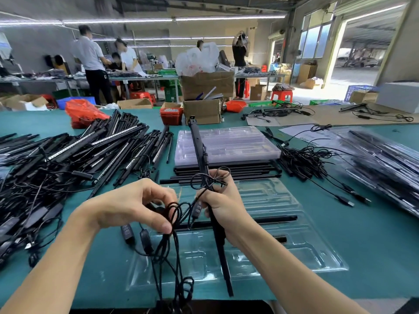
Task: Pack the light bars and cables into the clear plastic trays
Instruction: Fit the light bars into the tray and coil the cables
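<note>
My right hand [223, 207] grips a long black light bar [198, 143] that stands nearly upright over a clear plastic tray [313, 250] on the green table. A small inline controller [196, 210] hangs by its fingers. My left hand [138, 203] pinches a looped black cable [174, 252] that dangles toward the table's near edge, with two more controllers [127, 232] on it. One light bar [272, 219] lies in the tray. A stack of empty clear trays [229, 143] sits behind, with a row of black bars [226, 173] in front of it.
A big heap of light bars and cables [68, 155] fills the left of the table. A tangle of cables [303, 159] and packed trays [381, 159] lie at the right. Cardboard boxes [203, 111] and a red bin [171, 114] stand at the far edge. People work at tables behind.
</note>
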Tool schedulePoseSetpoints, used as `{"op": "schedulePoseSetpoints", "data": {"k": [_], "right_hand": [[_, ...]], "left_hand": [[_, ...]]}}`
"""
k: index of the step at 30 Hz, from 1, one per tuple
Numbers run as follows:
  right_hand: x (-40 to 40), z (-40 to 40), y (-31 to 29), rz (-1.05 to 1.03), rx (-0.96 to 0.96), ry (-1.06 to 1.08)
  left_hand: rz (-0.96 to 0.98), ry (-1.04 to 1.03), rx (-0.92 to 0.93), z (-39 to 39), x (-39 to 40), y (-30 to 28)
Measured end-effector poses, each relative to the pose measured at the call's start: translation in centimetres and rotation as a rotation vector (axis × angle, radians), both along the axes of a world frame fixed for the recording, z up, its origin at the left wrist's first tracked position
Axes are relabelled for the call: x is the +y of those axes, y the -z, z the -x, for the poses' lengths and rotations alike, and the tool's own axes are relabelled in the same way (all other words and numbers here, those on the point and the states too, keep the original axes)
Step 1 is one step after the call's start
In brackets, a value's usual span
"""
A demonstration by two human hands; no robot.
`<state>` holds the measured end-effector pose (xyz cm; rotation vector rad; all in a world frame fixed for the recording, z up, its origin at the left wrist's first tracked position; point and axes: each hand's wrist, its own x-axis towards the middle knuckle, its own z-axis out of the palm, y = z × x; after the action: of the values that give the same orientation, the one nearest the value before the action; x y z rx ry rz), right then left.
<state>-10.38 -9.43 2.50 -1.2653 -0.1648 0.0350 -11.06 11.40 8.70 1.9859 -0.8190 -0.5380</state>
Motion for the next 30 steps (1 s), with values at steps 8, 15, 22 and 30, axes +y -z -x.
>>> {"op": "schedulePoseSetpoints", "data": {"k": [8, 15, 22, 30], "right_hand": [[-0.6, -0.4, -0.9, -0.145, 0.043, -0.036], [-0.9, -0.2, -0.7, -0.156, 0.095, 0.035], [-1.2, 0.0, -1.4, -0.128, -0.005, 0.011], [-1.1, 0.1, -1.7, -0.077, -0.083, -0.01]], "left_hand": [[0.218, -0.128, -0.064, -0.1, 1.0, 1.6], [0.469, -0.115, 0.101, -0.1, 1.4, 1.9], [0.025, -0.281, -0.109, 0.5, 0.6, 0.9], [-0.241, -0.289, -0.045, 0.8, -0.2, 0.7]]}}
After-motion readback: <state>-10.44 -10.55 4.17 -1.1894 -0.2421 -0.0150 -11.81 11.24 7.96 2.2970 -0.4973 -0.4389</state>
